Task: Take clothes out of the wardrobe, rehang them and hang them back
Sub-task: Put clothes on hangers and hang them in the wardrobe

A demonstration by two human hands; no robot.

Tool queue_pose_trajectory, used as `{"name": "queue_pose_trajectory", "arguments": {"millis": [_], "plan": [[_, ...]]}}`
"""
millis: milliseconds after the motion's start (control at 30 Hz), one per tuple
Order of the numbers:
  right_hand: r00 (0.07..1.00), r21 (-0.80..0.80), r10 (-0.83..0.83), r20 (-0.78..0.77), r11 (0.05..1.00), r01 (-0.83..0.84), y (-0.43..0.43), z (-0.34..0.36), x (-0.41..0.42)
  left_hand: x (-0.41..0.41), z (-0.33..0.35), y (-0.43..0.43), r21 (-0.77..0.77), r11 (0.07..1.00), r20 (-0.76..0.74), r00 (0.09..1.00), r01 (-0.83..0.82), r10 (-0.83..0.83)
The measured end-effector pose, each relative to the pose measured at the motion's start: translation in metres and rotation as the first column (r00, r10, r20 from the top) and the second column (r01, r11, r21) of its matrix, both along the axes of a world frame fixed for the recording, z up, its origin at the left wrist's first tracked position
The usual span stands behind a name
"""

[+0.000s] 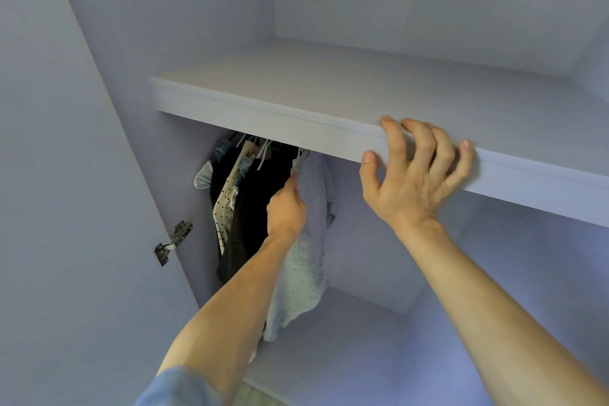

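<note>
A pale grey fluffy garment [304,267] hangs under the white wardrobe shelf [296,99], rightmost in a row of clothes. My left hand [286,208] reaches into the wardrobe and grips this garment near its top; its fingertips are hidden in the fabric. My right hand [417,171] holds the shelf's front edge, fingers curled over the top and thumb against the front face. Left of the grey garment hang dark clothes [253,208] and a cream polka-dot garment [225,204] on white hangers [263,152]. The rail is hidden behind the shelf.
The wardrobe's left door [66,208] stands open, with a metal hinge [173,242] on its inner side. Right of the hanging clothes the compartment shows bare back wall [362,241]. A lower shelf [346,356] lies beneath the garments.
</note>
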State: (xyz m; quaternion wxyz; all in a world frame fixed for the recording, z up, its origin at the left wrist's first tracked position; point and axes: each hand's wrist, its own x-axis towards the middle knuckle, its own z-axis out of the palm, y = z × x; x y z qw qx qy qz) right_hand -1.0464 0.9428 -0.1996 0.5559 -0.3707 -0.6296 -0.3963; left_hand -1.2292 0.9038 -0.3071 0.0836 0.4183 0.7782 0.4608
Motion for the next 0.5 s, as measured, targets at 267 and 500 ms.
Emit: {"name": "queue_pose_trajectory", "arguments": {"millis": [267,500], "plan": [[1.0,-0.027,0.006,0.008,1.0,-0.006,-0.004,-0.001,-0.002,-0.048,-0.005,-0.009,-0.11,0.962,-0.012,0.968,-0.251,0.251],[1.0,-0.069,-0.007,0.023,0.998,0.009,-0.006,-0.002,-0.001,-0.053,-0.006,-0.008,-0.113,0.965,0.067,0.967,-0.238,0.247]]}}
